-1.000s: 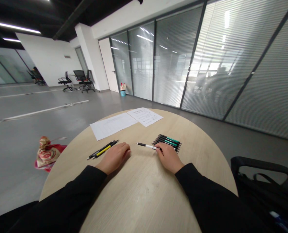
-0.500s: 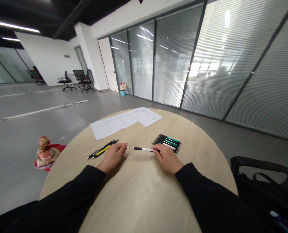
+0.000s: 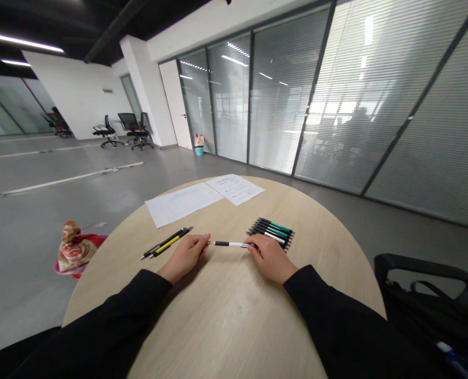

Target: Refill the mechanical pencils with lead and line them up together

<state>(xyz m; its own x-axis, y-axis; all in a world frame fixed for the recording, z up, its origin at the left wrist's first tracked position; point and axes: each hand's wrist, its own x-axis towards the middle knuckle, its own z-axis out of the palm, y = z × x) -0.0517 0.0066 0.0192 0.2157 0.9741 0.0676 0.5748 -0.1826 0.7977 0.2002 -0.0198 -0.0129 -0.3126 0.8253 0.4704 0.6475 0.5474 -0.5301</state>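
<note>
My right hand [image 3: 271, 257] pinches the rear end of a white pen with a black grip [image 3: 234, 244], held level just over the table. Closed at the pen's front end, my left hand [image 3: 186, 256] holds a small silvery pen tip [image 3: 209, 242] between thumb and finger. The tip meets the front of the grip; whether it is screwed on cannot be made out. Beside my left hand lie a yellow-and-black pen [image 3: 170, 245] and a black pen [image 3: 161, 246]. Just beyond my right hand is a row of several pens [image 3: 271, 230], black with green or white, partly hidden by that hand.
The round wooden table [image 3: 237, 310] carries two printed paper sheets [image 3: 186, 202] at its far side. A black chair [image 3: 423, 271] stands close on the right. On the floor to the left sits a red and gold bag [image 3: 78, 250]. Glass partitions [image 3: 279, 105] rise behind.
My left hand has moved slightly right, bringing the small tip against the front of the white pen. The gap and the thin refill end seen before are now covered. My right hand stays nearly still.
</note>
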